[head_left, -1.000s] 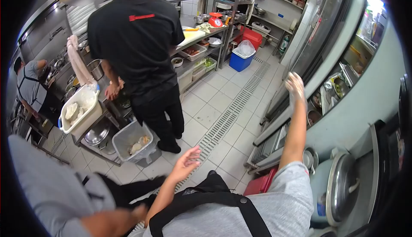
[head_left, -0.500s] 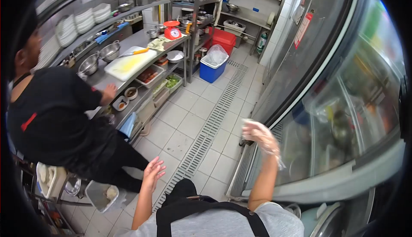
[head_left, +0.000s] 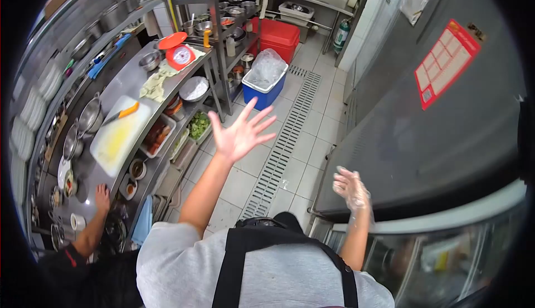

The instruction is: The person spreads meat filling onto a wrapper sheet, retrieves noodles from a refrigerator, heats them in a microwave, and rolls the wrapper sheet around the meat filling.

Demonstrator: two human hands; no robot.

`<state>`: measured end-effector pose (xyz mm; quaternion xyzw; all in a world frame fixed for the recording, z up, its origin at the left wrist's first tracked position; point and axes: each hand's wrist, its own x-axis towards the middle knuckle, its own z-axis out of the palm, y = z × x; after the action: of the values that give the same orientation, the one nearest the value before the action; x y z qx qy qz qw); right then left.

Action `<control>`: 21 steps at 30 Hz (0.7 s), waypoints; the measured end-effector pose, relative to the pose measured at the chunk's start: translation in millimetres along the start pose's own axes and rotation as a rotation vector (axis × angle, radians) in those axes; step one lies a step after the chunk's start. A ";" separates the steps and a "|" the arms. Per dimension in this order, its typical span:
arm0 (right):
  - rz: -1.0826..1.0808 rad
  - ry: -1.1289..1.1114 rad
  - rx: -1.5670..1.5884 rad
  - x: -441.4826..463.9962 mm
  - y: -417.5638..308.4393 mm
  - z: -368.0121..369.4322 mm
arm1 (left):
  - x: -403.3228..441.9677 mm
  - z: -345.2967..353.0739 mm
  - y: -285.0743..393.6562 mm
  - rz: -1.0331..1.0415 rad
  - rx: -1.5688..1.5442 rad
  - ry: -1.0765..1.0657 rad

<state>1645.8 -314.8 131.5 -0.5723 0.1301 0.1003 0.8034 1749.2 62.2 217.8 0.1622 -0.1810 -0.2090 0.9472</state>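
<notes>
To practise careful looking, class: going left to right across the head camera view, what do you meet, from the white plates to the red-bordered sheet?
White plates → cutting board → red scale → wearer's left hand → wearer's gloved right hand → red-bordered sheet.

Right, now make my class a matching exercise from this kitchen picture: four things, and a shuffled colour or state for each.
Things:
1. Wearer's left hand
2. Wearer's right hand
3. Knife
4. Weighing scale

Descriptions:
A. mostly red
B. in a clear glove
C. orange-handled
D. bare, fingers spread

Pairs: 1-D, 2-B, 3-C, 4-A
</notes>
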 end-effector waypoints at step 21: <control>-0.078 -0.110 -0.164 763.8 -291.2 -48.9 | 747.8 -423.8 187.9 0.734 1.693 0.921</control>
<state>2454.1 -446.4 129.2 -0.6344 0.0549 0.1106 0.7631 2620.1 -18.0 121.8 0.7751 0.0732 0.3716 0.5057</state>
